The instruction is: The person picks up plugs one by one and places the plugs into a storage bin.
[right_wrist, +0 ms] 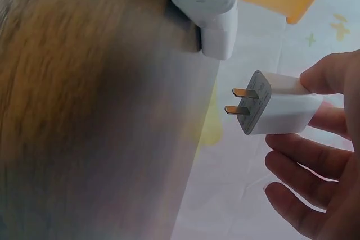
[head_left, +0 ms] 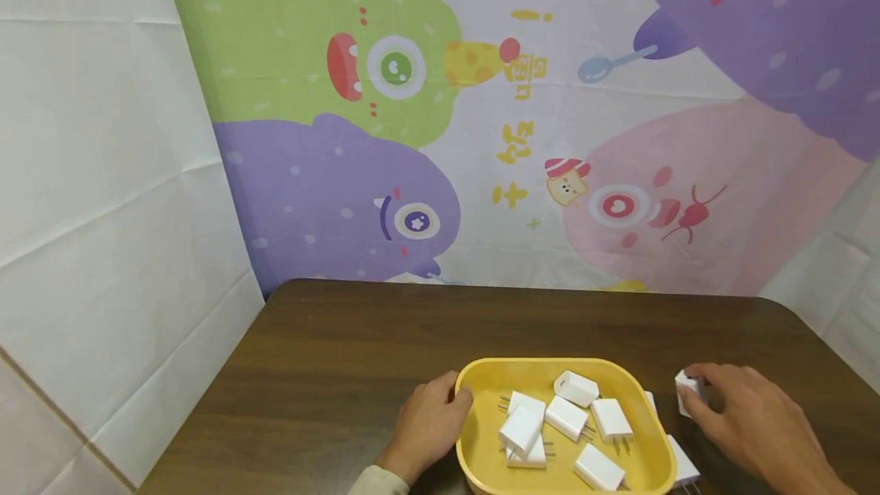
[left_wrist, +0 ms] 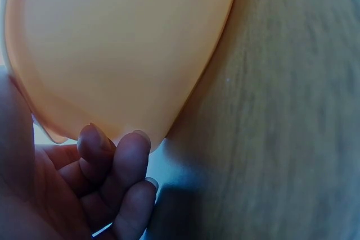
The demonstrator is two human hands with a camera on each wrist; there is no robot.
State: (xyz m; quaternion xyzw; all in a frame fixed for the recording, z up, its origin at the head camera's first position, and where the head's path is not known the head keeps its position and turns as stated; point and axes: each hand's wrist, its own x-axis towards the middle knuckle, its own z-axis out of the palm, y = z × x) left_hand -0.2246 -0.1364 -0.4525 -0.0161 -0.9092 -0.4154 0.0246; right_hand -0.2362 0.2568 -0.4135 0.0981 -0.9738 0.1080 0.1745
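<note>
A white two-pin charger plug (right_wrist: 289,105) is pinched between the thumb and fingers of my right hand (head_left: 763,418), to the right of the yellow plastic basin (head_left: 536,363). In the right wrist view its two metal prongs point away from the palm. My left hand (head_left: 429,422) grips the basin's left side, with the thumb at the rim. The left wrist view shows its other fingers (left_wrist: 130,155) curled against the outer wall. Several white charger plugs (head_left: 567,417) lie loosely inside the basin, some overlapping.
Beside the basin's right wall, other charger plugs (head_left: 682,461) lie on the dark wooden table (head_left: 330,373), partly hidden by the rim. A cartoon-printed cloth (head_left: 509,235) hangs behind the table's far edge. White sheeting (head_left: 117,174) covers the left side.
</note>
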